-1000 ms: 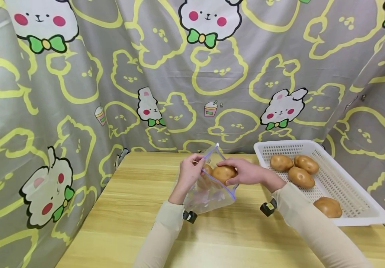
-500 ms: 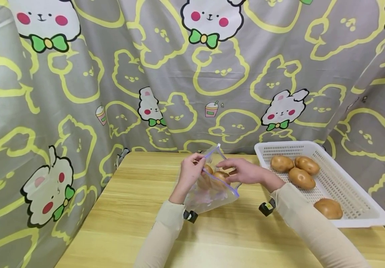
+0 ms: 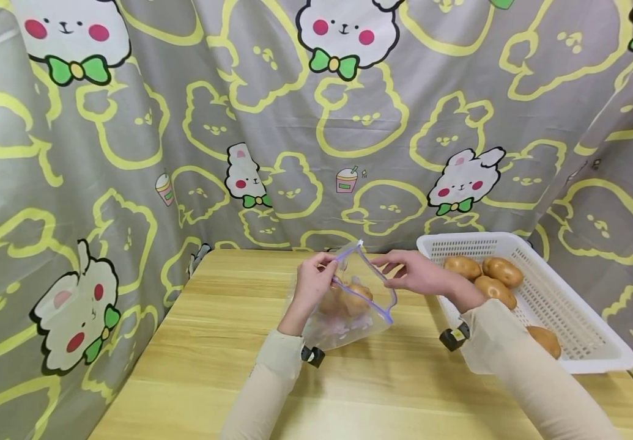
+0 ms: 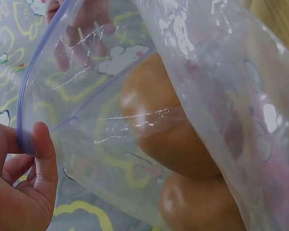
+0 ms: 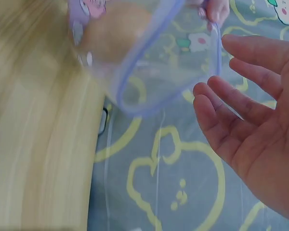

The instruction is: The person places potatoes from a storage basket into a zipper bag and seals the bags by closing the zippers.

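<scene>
Grey fabric curtain with yellow cartoon outlines [image 3: 280,128] is hanging behind the clear plastic zip bag with a purple rim [image 3: 338,328], and a pale wood-grain table [image 3: 211,373] is spreading beneath it, probably bearing its weight. White perforated plastic basket [image 3: 550,299] is sitting right of the bag, within easy reach I guess. Bare left hand [image 3: 314,280] is pinching the bag's rim between thumb and fingers, likely propping the mouth wide. Bare right hand [image 3: 418,273] is hovering by the bag's right edge, fingers apart, gripping nothing; can't tell if they're touching. Smooth brown oval potatoes [image 4: 154,91]: at least two are bunching inside the bag, four are lying right of it, in the basket.
</scene>
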### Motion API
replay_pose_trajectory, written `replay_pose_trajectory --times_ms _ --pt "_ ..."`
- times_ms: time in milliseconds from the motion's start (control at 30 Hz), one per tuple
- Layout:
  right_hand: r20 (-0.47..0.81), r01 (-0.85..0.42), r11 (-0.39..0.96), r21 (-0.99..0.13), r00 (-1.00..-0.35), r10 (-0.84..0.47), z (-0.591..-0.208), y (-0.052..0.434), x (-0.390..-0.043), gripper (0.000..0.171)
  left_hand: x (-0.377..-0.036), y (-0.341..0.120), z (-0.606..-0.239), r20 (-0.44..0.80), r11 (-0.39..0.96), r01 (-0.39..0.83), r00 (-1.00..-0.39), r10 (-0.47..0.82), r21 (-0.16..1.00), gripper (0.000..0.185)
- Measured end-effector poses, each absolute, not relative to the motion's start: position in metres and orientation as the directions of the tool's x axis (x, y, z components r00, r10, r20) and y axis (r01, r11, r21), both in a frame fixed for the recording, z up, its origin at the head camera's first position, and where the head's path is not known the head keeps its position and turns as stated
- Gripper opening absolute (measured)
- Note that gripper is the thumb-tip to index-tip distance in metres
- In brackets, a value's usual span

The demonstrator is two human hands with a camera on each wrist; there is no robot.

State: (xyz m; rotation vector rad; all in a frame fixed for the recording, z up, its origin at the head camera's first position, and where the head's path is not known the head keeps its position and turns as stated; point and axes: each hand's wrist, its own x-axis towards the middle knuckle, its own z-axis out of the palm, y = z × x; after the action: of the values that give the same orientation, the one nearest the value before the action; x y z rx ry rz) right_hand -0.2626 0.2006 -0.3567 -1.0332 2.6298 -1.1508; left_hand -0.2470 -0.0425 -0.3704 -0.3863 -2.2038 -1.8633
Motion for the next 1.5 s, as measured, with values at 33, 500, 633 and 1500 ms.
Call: replay_pose_trajectory --times_ms 33,500,633,1500 --pt "0.18 -0.548 0.497 -0.673 -0.773 -0.609 -0.356 0.205 -0.263 0.042 -0.251 -0.043 -0.375 0.334 0.15 0.338 -0.941 0.052 0.929 0.013" --pt "0.15 -0.437 0.62 -0.651 -0.875 -0.459 -0.357 0.294 -0.275 0.039 -0.268 -0.045 -0.396 0.342 0.179 0.337 -0.94 -0.001 0.924 0.01" --pt "0.144 -0.406 0.653 -0.639 -0.898 -0.417 -0.365 0.319 -0.281 0.039 -0.267 -0.045 -0.396 0.326 0.172 0.322 -0.945 0.002 0.931 0.011" --pt "0.043 -0.308 0.809 -0.501 -0.942 -0.332 -0.426 0.409 -0.289 0.06 -0.24 -0.046 -0.363 0.321 0.195 0.322 -0.946 0.037 0.926 0.014"
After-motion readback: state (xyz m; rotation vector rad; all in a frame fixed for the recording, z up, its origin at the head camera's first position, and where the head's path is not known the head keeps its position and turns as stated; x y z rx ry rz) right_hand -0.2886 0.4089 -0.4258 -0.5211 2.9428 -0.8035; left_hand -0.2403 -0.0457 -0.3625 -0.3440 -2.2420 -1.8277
